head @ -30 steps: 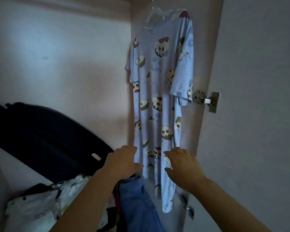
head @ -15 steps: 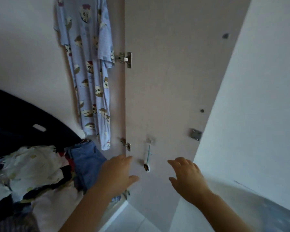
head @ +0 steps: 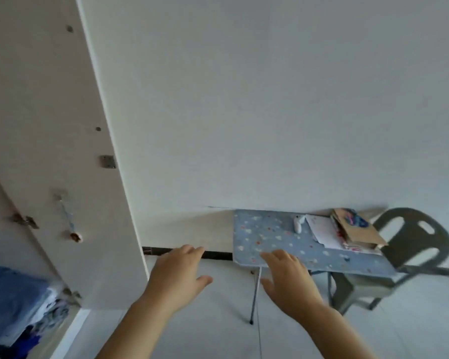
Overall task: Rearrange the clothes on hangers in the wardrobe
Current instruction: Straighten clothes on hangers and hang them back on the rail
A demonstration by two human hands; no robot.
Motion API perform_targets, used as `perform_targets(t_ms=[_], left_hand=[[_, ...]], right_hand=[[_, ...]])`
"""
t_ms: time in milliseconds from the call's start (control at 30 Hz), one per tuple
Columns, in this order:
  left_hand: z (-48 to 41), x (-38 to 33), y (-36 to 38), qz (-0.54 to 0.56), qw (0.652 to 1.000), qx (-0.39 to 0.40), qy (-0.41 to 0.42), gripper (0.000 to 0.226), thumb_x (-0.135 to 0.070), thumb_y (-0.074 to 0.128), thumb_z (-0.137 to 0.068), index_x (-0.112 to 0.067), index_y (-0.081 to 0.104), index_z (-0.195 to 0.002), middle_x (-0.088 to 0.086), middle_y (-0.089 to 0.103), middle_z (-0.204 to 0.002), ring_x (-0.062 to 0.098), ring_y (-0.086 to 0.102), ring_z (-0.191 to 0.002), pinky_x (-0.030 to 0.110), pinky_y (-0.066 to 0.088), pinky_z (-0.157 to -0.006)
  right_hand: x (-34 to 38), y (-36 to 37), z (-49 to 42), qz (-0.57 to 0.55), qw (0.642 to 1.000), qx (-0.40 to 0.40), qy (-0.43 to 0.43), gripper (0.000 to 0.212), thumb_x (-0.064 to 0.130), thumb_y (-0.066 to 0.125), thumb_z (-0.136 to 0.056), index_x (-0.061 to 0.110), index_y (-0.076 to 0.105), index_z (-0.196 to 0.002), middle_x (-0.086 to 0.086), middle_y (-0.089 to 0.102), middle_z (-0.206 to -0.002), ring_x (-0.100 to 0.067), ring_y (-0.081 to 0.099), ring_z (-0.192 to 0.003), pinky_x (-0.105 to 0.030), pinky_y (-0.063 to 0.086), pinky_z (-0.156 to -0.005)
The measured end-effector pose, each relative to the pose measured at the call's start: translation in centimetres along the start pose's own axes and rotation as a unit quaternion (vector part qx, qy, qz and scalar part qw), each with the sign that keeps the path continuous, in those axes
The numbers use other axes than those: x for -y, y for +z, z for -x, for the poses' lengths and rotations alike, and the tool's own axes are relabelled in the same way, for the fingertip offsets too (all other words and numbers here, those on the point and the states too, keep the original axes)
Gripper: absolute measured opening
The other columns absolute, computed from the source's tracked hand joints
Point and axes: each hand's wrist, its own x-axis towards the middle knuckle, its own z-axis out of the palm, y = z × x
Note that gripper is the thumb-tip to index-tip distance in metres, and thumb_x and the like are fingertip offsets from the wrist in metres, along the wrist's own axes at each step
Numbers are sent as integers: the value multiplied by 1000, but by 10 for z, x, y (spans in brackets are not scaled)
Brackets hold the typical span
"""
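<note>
Low at the left edge, inside the wardrobe [head: 44, 99]: rumpled blue clothes [head: 8, 294]. Over smooth pale floor [head: 213, 322], left hand [head: 176, 277] and right hand [head: 289, 282], fingers [head: 192, 251] loose and spread, grasping nothing. Beyond, flat speckled blue counter [head: 267, 237], thin metal legs [head: 254, 296].

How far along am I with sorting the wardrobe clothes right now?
Done: nothing visible; no hung garment is in view. In hand: nothing, left hand and right hand are open and empty, facing the blue table. Left: the piled clothes low in the wardrobe.
</note>
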Motion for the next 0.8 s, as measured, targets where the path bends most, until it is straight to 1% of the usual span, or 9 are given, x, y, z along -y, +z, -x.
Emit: perform_targets(t_ms=[133, 200, 233, 333, 400, 500, 600, 733, 800], left_hand=[[7, -88, 12, -8, 993, 24, 118, 63, -57, 49, -85, -26, 34, -139, -6, 46, -132, 15, 45, -119, 27, 38, -93], [17, -140, 20, -8, 982, 37, 186, 65, -56, 51, -85, -25, 35, -139, -6, 47, -132, 16, 46, -120, 28, 39, -92], [22, -158, 24, -4, 978, 40, 204, 65, -56, 51, -85, -25, 35, -139, -6, 47, -131, 16, 46, -119, 28, 40, -92], [50, -221, 36, 19, 957, 68, 283, 66, -54, 51, -87, -23, 32, -142, -3, 45, -134, 17, 44, -121, 29, 40, -95], [78, -267, 50, 43, 941, 92, 322, 66, -53, 50, -87, -23, 31, -142, -2, 43, -136, 18, 43, -123, 28, 39, -97], [124, -334, 66, 57, 913, 126, 383, 66, -54, 48, -88, -24, 28, -143, -2, 40, -139, 18, 41, -125, 29, 37, -98], [164, -398, 79, 52, 886, 141, 438, 66, -54, 47, -89, -25, 26, -144, -4, 40, -140, 16, 39, -126, 30, 33, -101], [219, -487, 93, 41, 853, 156, 497, 61, -55, 48, -87, -27, 32, -139, -6, 45, -136, 15, 43, -123, 30, 34, -98], [243, -534, 100, 34, 839, 161, 518, 62, -56, 48, -87, -27, 32, -140, -6, 44, -136, 15, 43, -122, 30, 35, -98]], right_hand=[[-61, -20, 92, -3, 992, -41, 120, 52, 36, 55, -88, 28, 37, -137, 5, 43, -132, -18, 41, -122, -30, 33, -102], [-85, -27, 149, -3, 979, -58, 196, 51, 35, 54, -89, 27, 38, -136, 5, 44, -130, -18, 42, -120, -29, 34, -100], [-93, -29, 169, -8, 974, -67, 218, 50, 34, 54, -89, 27, 38, -137, 4, 44, -130, -19, 43, -119, -29, 34, -99], [-113, -34, 246, -2, 955, -59, 291, 52, 35, 53, -89, 27, 37, -138, 4, 44, -133, -20, 42, -121, -29, 34, -99], [-125, -40, 306, 7, 940, -44, 339, 55, 36, 53, -89, 30, 34, -140, 5, 42, -135, -19, 40, -124, -29, 31, -101], [-146, -50, 391, 2, 912, -51, 408, 53, 36, 52, -89, 31, 35, -140, 5, 41, -135, -19, 38, -125, -30, 29, -104], [-164, -62, 467, -19, 882, -66, 466, 45, 34, 53, -87, 32, 42, -132, 4, 43, -129, -19, 41, -121, -30, 33, -101], [-194, -69, 560, -27, 842, -94, 531, 48, 31, 52, -86, 31, 41, -134, 5, 42, -132, -19, 41, -120, -31, 35, -100], [-214, -73, 603, -23, 826, -105, 554, 45, 29, 51, -86, 28, 44, -130, 3, 44, -130, -21, 42, -119, -31, 36, -99]])
